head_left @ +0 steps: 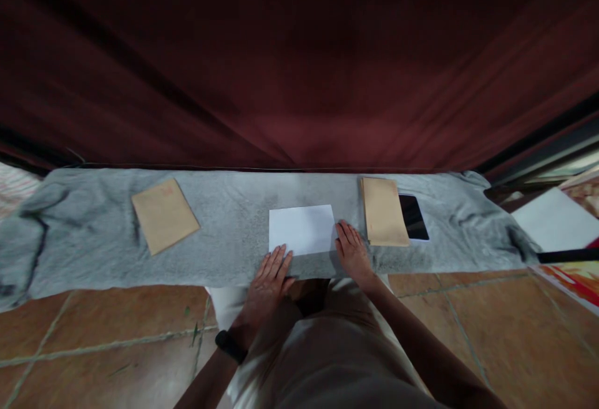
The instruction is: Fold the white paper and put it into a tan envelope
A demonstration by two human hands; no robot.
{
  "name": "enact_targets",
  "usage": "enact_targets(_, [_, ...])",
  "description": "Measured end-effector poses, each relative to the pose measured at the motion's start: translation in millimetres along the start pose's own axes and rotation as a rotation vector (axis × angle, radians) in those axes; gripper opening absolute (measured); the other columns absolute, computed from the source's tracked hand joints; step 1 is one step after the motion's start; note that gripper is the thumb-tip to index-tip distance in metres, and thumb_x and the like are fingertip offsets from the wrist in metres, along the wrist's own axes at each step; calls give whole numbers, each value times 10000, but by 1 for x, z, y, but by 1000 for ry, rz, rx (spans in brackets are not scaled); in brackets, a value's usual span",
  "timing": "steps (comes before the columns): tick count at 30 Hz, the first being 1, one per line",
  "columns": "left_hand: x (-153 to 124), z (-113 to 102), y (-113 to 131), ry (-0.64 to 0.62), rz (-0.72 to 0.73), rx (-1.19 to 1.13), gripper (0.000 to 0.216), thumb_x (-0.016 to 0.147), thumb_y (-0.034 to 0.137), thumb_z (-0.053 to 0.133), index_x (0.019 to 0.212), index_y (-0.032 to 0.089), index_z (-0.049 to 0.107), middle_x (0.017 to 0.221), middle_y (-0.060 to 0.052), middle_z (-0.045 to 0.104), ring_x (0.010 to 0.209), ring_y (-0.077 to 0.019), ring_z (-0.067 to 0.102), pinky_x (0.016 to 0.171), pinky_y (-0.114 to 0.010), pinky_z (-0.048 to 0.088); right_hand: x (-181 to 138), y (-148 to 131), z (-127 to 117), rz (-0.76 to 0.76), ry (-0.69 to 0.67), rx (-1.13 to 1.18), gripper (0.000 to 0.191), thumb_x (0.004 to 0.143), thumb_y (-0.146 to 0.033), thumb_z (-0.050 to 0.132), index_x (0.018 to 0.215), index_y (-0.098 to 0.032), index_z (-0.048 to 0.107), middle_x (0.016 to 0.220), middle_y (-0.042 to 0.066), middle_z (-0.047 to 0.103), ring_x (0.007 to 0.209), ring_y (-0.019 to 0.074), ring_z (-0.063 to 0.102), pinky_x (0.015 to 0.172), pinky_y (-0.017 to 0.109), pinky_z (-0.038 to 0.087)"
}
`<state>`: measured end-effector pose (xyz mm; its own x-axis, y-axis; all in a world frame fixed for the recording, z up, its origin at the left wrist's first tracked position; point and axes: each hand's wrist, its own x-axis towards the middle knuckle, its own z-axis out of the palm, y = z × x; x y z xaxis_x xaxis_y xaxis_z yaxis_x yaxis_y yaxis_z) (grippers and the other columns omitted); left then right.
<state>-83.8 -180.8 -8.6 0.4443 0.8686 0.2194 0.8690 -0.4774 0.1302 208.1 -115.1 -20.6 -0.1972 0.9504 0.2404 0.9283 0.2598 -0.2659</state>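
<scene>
White paper [302, 227] partly under left fingers [280, 254]

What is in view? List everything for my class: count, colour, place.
Paper: 1, white, middle of the cloth
Left envelope: 1 visible, brown, cloth's left part
Envelope pile: count unclear, brown, right of the paper
Dark-screened device: 1, black, beside the pile's right
Cloth: 1, grey, under these
Fabric backdrop: 1, dark red, beyond the cloth
Floor tiles: several, brown, below
Flat item: 1, white, far right
Printed item: 1, red and yellow, far right
Clothing: count unclear, pale, lower middle
Wristband: 1, black, left wrist
Left hand: 1, bare, on paper's near left corner
Right hand: 1, bare, at paper's right edge
</scene>
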Motion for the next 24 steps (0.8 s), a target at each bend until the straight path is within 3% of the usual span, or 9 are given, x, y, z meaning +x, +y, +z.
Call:
enact_targets(6, [7,-4,1,32,-15,-47,609,1076,377,406,1642,182,298,1636,-135,444,1538,-278,382,1268,-525,344,4,-13,-8,-60,19,22,520,1075,-229,349,1571,-101,440,1648,148,419,1544,278,358,1254,502,338])
enact_targets(9, [36,-10,13,30,-29,-103,614,1084,348,371,1657,167,246,1655,-128,416,1558,-253,345,1268,-490,358,8,-32,-5,-148,-31,20,506,1069,-224,387,1560,-131,465,1665,121,397,1552,275,344,1269,516,311])
enact_targets(13, [87,-4,25,4,-18,-126,600,1088,394,361,1617,111,331,1658,-150,404,1572,-259,312,1271,-478,355,7,-47,2,-167,-63,10,490,1059,-227,431,1535,-138,506,1648,134,421,1540,282,371,1269,521,303])
enact_targets(18, [126,18,11,-40,-69,-101,572,1087,399,355,1551,76,443,1629,-180,440,1558,-275,342,1272,-479,342,6,-46,6,-149,-75,-7,482,1074,-280,441,1535,-159,512,1628,124,456,1520,272,408,1272,504,289])
enact_targets(24, [132,23,-8,-26,-102,-62,601,1086,428,350,1566,73,423,1642,-183,418,1562,-266,337,1282,-467,312,7,-49,7,-117,-69,-27,505,1075,-296,439,1563,-172,480,1658,123,405,1532,300,382,1265,524,275])
